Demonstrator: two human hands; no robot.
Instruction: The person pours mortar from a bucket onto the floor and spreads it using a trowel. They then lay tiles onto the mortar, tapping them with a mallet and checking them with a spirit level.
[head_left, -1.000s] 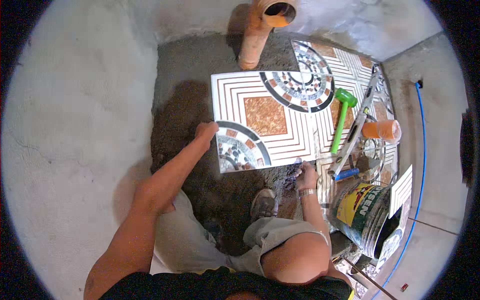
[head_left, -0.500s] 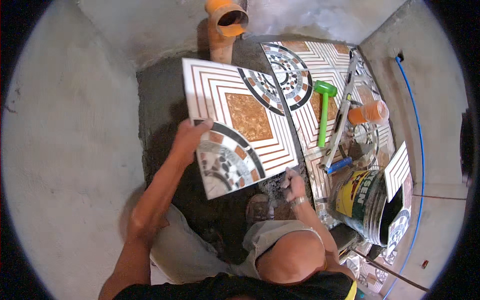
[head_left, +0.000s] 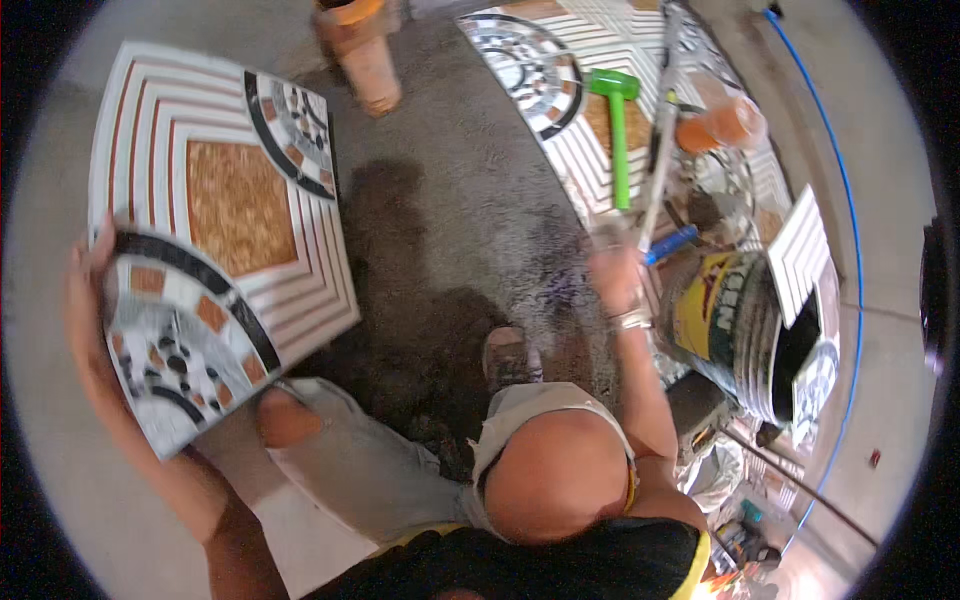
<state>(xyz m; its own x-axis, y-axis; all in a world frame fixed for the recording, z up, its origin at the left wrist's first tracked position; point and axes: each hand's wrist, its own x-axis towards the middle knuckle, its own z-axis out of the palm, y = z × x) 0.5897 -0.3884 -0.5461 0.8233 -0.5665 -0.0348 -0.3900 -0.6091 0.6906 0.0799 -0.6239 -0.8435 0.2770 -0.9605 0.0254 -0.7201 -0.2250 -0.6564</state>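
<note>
My left hand [head_left: 95, 260] is closed on the left edge of a large square tile [head_left: 240, 205] patterned in white, brown and black. The tile is tilted up off the floor, at the left near the wall. My right hand [head_left: 615, 275] is blurred, above the edge of the laid tiles [head_left: 585, 165], close to a blue-handled tool [head_left: 672, 245]. Its fingers are too smeared to make out, and I cannot tell whether it touches the tool. A green mallet [head_left: 618, 140] lies on the laid tiles, beside a long metal level [head_left: 662, 150].
Dark wet mortar [head_left: 450, 220] spreads between the tile and the laid ones. An orange pipe [head_left: 365, 60] rises at the back. An orange plastic-wrapped piece [head_left: 722, 125] lies on the laid tiles. A bucket [head_left: 725, 320] lies on its side with tile pieces [head_left: 800, 260] by its mouth; a blue hose [head_left: 840, 170] runs along the right.
The tile has swung left in my left hand, away from the laid tiles. My right hand has let go of its lower right corner and moved right and away from me.
</note>
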